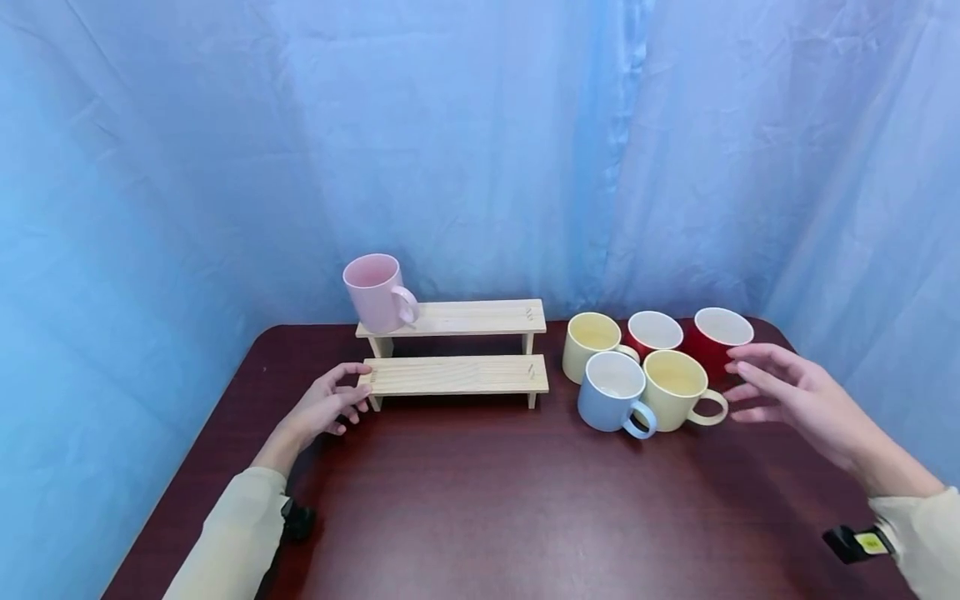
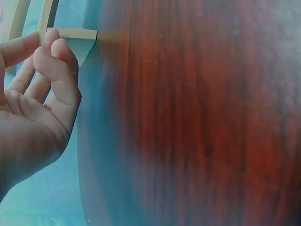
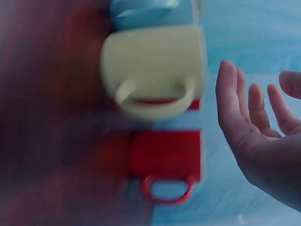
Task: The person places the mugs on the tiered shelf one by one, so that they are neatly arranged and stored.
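Note:
At the left end of the two-tier wooden stand's lower step (image 1: 453,375), my left hand (image 1: 330,406) grips the board between thumb and fingers. The left wrist view also shows this hand (image 2: 42,94) at the board's end. A pink mug (image 1: 375,300) stands on the left of the upper step (image 1: 480,317). My right hand (image 1: 795,396) is held with fingers spread and loosely bent, holding nothing. It is beside a red mug (image 1: 705,354) with a white inside and the front yellow mug (image 1: 671,398). In the right wrist view, a gap separates the hand (image 3: 258,122) from the yellow mug (image 3: 153,61).
A light blue mug (image 1: 611,396) stands in front of the cluster. Behind it are another yellow mug (image 1: 588,350) and a second red mug (image 1: 654,333), partly hidden. The dark red-brown table (image 1: 487,500) has rounded back corners. Blue curtains (image 1: 465,150) hang behind it.

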The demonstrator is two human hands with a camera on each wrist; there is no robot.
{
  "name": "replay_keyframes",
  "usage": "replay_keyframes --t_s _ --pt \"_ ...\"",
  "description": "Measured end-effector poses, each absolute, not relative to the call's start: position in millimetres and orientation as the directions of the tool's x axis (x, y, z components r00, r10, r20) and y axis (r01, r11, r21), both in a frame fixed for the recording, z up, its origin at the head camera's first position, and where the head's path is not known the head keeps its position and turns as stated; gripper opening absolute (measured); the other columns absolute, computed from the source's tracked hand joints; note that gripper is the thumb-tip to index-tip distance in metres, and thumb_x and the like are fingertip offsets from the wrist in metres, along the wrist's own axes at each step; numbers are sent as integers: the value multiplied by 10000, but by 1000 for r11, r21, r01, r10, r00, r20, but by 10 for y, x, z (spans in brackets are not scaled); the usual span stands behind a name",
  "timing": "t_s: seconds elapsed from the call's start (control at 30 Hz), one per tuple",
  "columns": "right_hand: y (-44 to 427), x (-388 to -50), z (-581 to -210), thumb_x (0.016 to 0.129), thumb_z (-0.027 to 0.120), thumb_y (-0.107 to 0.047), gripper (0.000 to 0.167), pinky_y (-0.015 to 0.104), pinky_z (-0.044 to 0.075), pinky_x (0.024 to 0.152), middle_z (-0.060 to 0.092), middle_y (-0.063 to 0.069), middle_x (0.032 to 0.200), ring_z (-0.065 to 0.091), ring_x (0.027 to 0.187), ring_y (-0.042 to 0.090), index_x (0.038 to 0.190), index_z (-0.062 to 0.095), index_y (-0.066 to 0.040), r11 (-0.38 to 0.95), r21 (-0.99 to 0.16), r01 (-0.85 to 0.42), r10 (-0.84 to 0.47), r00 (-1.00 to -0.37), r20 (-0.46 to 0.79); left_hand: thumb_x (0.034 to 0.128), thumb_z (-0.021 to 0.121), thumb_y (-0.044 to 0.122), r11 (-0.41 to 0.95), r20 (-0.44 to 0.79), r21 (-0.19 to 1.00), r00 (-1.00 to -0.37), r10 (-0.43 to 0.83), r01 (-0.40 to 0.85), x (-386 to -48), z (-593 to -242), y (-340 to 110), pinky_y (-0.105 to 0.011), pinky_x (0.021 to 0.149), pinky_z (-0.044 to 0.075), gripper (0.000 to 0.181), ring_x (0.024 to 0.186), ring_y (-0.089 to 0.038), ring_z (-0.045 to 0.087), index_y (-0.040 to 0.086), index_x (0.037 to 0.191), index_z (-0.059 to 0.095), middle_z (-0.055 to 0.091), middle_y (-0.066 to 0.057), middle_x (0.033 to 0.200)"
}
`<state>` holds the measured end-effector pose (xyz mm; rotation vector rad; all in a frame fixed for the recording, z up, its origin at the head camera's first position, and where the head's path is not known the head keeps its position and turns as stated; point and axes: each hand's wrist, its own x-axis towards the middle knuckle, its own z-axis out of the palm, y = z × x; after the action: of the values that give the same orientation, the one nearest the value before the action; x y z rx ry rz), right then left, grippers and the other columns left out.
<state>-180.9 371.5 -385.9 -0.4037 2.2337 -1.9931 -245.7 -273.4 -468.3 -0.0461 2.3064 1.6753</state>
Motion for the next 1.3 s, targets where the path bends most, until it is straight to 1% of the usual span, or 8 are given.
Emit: replay_keyframes --t_s 0.13,0.23,0.4,0.57,0.7,0.83,1.2,1.3 --pt "3854 -1708 -4085 1060 489 -16 329 380 589 803 606 -15 1263 657 1037 144 1376 551 -81 79 -995 -65 -208 -977 47 1016 639 339 320 -247 928 -957 151 -189 -2414 -4700 -2762 -305 502 461 469 683 -215 579 222 1433 458 656 -91 868" --pt "3926 -1678 -4238 1074 467 -48 350 385 584 832 611 -34 1275 641 1060 125 1411 519 -129 44 -999 2 -237 -972 -12 1017 629 375 317 -244 930 -956 164 -183 -2394 -4728 -2774 -303 496 462 490 679 -208 580 223 1445 443 653 -87 865" --pt "3948 -1668 -4428 1102 441 -156 288 434 579 850 664 -53 1223 675 1084 183 1375 527 -181 57 -987 152 -260 -952 -161 1015 622 407 309 -243 934 -954 174 -182 -2375 -4764 -2775 -310 500 474 513 685 -213 580 226 1456 432 649 -97 873" --pt "3913 -1708 -4525 1108 434 -236 244 450 571 867 666 -61 1227 685 1109 248 1322 546 -199 97 -968 230 -257 -934 -247 1020 621 391 306 -252 931 -955 155 -196 -2380 -4751 -2766 -313 503 474 499 686 -208 586 245 1458 432 651 -88 873" --pt "3913 -1751 -4551 1106 438 -254 224 444 577 852 659 -57 1216 691 1088 233 1291 536 -174 115 -963 244 -243 -933 -266 1013 631 398 300 -256 933 -954 156 -202 -2398 -4756 -2742 -311 512 482 501 682 -190 602 255 1452 437 657 -73 869" --pt "3860 -1814 -4580 1104 445 -281 270 443 577 854 640 -10 1221 689 1095 242 1317 516 -133 131 -966 222 -250 -936 -249 1014 632 389 290 -250 936 -957 146 -200 -2399 -4764 -2755 -312 508 485 506 677 -180 605 253 1457 428 653 -73 875" --pt "3805 -1830 -4617 1120 388 -206 268 428 580 848 671 46 1169 701 1046 270 1297 554 -95 58 -989 136 -345 -927 -147 1021 623 376 288 -249 937 -956 158 -196 -2447 -4755 -2709 -310 520 491 466 690 -199 598 259 1439 454 653 -95 907" --pt "3748 -1863 -4616 1118 395 -229 261 419 585 832 676 61 1114 711 1010 275 1236 587 -98 77 -988 136 -328 -932 -154 1023 622 367 285 -251 937 -956 152 -201 -2409 -4743 -2744 -307 523 492 469 693 -202 596 252 1444 451 651 -95 908"
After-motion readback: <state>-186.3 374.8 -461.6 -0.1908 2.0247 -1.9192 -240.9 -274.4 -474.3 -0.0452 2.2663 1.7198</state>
